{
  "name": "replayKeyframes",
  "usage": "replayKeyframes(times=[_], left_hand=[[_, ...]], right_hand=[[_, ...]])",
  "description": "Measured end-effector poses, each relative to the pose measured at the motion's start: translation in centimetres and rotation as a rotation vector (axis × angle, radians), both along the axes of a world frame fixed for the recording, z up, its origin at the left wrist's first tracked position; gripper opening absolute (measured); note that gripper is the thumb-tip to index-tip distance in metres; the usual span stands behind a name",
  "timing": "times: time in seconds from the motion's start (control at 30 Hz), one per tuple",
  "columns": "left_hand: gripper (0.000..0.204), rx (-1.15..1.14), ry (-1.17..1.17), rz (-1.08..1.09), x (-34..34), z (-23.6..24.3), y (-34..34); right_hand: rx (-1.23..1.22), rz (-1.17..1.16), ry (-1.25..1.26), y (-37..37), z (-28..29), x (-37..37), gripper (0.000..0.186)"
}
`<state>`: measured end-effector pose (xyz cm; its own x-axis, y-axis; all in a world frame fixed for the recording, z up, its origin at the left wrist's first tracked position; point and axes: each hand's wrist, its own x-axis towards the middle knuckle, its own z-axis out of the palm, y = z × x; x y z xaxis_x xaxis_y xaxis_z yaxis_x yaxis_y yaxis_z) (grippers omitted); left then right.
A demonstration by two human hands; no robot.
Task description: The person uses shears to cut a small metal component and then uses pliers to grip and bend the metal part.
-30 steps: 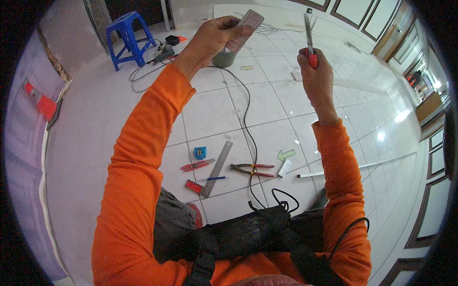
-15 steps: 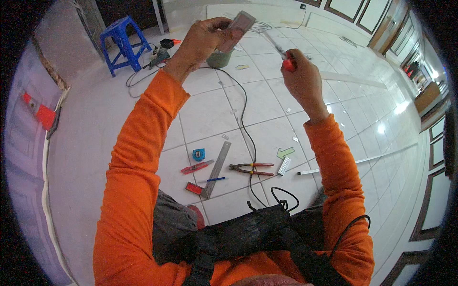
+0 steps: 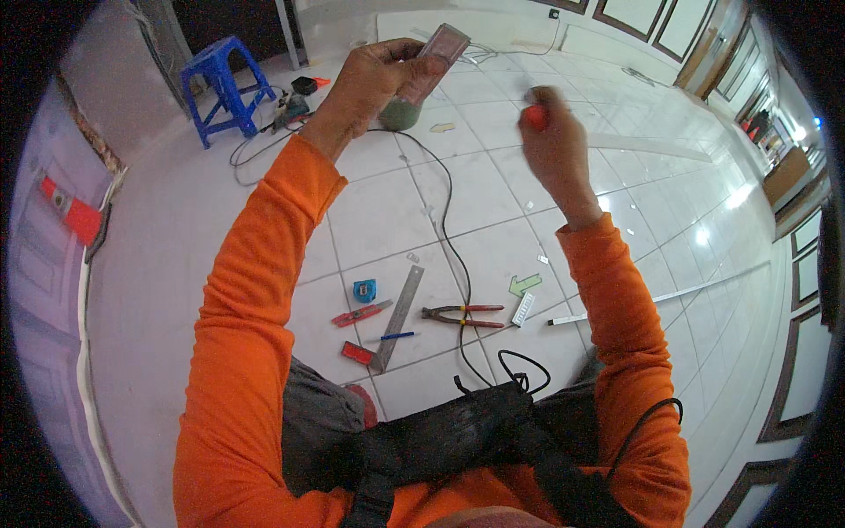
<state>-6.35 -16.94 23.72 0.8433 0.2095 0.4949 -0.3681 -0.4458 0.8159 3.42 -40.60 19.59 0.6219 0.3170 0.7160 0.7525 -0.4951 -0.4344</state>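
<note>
My left hand point(image 3: 374, 84) is raised at the top middle, fingers closed round a flat, rectangular grey-pink piece point(image 3: 446, 46), its far end tilted up to the right. What it is made of I cannot tell. To its right, my right hand point(image 3: 559, 150) is wrapped round a red-handled tool point(image 3: 535, 116). The tool's metal end is blurred, so its kind stays unclear. Beyond the left hand's piece stands a greenish bucket-like container point(image 3: 400, 116), partly covered by it.
On the tiles lie a blue tape measure point(image 3: 364, 290), a red utility knife point(image 3: 362, 314), a red-handled try square point(image 3: 403, 308), a blue pen point(image 3: 397, 335), red-handled pincers point(image 3: 462, 315) and a long metal strip point(image 3: 660, 299). A black cable point(image 3: 451, 202) crosses the floor. A blue stool point(image 3: 227, 84) stands far left.
The red-handled tool's metal shaft, clearer before, is now blurred, and my right hand has turned slightly. My left hand still holds the flat piece; the whole view has shifted slightly.
</note>
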Motion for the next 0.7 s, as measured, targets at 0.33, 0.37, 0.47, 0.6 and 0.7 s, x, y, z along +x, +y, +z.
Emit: replayKeyframes(times=[0.33, 0.37, 0.47, 0.6, 0.7], left_hand=[[0.047, -0.088, 0.169, -0.035, 0.9, -0.9, 0.3], [0.047, -0.092, 0.193, -0.032, 1.1, -1.0, 0.4], [0.047, -0.046, 0.149, -0.019, 1.2, -1.3, 0.7], [0.052, 0.052, 0.062, -0.013, 0.7, -0.8, 1.0], [0.060, 0.118, 0.116, 0.026, 0.1, 0.2, 1.2]], right_hand=[[0.052, 0.283, 0.433, -0.7, -0.8, 2.3, 0.031], [0.034, 0.297, 0.458, -0.9, -0.9, 2.4, 0.031], [-0.010, 0.320, 0.497, -1.0, -1.1, 2.1, 0.031], [-0.071, 0.295, 0.474, -0.7, -1.0, 1.2, 0.030], [-0.082, 0.212, 0.276, -0.7, -0.4, 0.8, 0.030]])
